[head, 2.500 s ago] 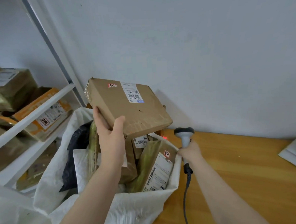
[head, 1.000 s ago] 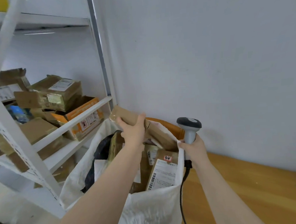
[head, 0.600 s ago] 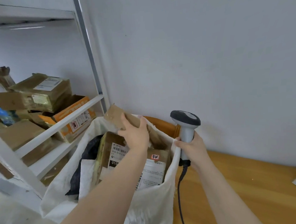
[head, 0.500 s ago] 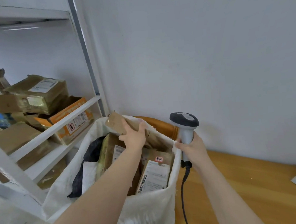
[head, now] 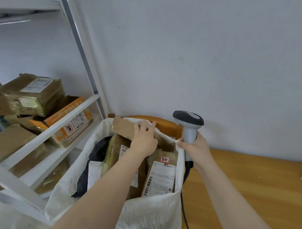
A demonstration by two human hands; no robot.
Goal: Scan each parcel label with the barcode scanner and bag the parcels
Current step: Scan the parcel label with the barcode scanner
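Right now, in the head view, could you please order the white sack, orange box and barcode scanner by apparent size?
1. white sack
2. orange box, partly behind a shelf rail
3. barcode scanner, despite being nearer

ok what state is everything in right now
white bag, open, packed with parcels
brown parcel, tilted, sticking out of the bag's mouth
left hand, holding the brown parcel
barcode scanner, upright, head up
right hand, gripping the scanner's handle
labelled parcel, upright in the bag, label showing

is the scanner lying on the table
No, the right hand grips the scanner upright by its handle, beside the bag.
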